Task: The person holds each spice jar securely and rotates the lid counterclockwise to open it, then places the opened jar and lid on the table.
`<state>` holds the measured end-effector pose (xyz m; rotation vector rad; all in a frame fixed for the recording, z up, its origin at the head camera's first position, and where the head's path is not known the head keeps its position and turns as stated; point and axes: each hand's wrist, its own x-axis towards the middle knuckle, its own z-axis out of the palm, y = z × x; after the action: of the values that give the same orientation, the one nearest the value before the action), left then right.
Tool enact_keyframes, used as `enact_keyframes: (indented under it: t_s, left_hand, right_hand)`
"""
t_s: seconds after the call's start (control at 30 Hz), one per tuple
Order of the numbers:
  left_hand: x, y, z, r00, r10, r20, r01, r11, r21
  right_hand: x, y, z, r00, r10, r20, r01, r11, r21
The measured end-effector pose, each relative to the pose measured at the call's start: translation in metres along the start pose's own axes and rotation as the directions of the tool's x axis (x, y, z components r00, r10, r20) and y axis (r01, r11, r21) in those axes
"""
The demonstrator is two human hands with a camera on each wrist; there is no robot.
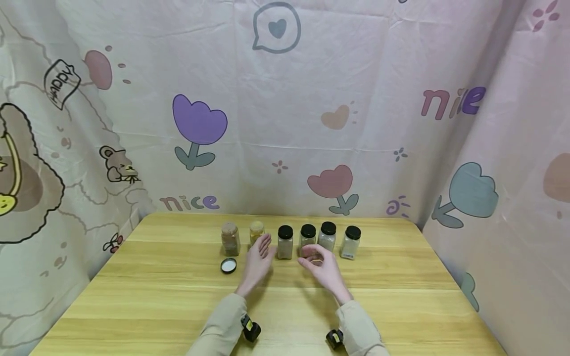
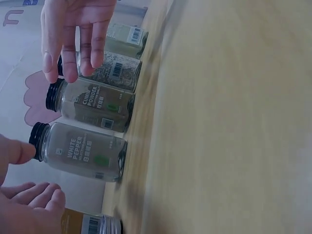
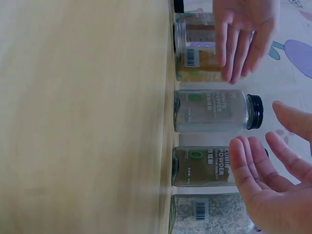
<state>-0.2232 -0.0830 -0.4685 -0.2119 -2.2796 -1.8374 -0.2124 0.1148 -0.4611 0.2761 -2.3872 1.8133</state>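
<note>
My left hand (image 1: 257, 262) is held beside the jar of yellow powder (image 1: 256, 229), fingers extended and holding nothing. The right hand (image 1: 327, 269) hovers in front of the cumin powder jar (image 1: 308, 236), its fingers loosely bent and nothing between them. Between the hands stands the white pepper jar (image 1: 285, 244), upright with its black lid on; in the left wrist view the left thumb (image 2: 19, 151) appears close to that lid. A brown powder jar (image 1: 230, 240) stands lidless at the left. Part of the yellow jar is hidden by the left hand.
A black lid (image 1: 228, 265) lies with its white inside up before the brown jar. A ridged ring (image 3: 180, 38) shows low by the yellow jar. Two black-lidded jars, one with pale flakes (image 1: 327, 240) and one whitish (image 1: 350, 243), stand at the right. A printed curtain (image 1: 276, 99) hangs behind the table.
</note>
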Motion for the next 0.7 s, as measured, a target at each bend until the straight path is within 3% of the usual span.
enact_keyframes:
  t_s: [0.17, 0.27, 0.5, 0.7]
  left_hand:
    - [0.007, -0.002, 0.005, 0.994, 0.058, 0.097, -0.059, 0.998, 0.008]
    - [0.012, -0.004, 0.008, 0.99, 0.059, 0.127, -0.061, 0.998, 0.011]
    - [0.025, -0.007, 0.017, 0.991, -0.056, 0.123, 0.047, 0.996, 0.081]
    - [0.027, -0.008, 0.022, 0.994, -0.032, 0.106, 0.019, 0.992, 0.123]
  right_hand:
    - [0.0, 0.001, -0.003, 1.0, -0.015, 0.01, 0.014, 1.0, 0.008]
    - [-0.002, 0.0, -0.005, 0.999, -0.032, 0.025, 0.031, 0.999, 0.026]
    - [-0.003, 0.0, -0.005, 0.998, -0.059, -0.007, 0.059, 0.997, 0.052]
    - [-0.002, 0.001, -0.004, 0.998, -0.06, -0.03, 0.062, 0.996, 0.058]
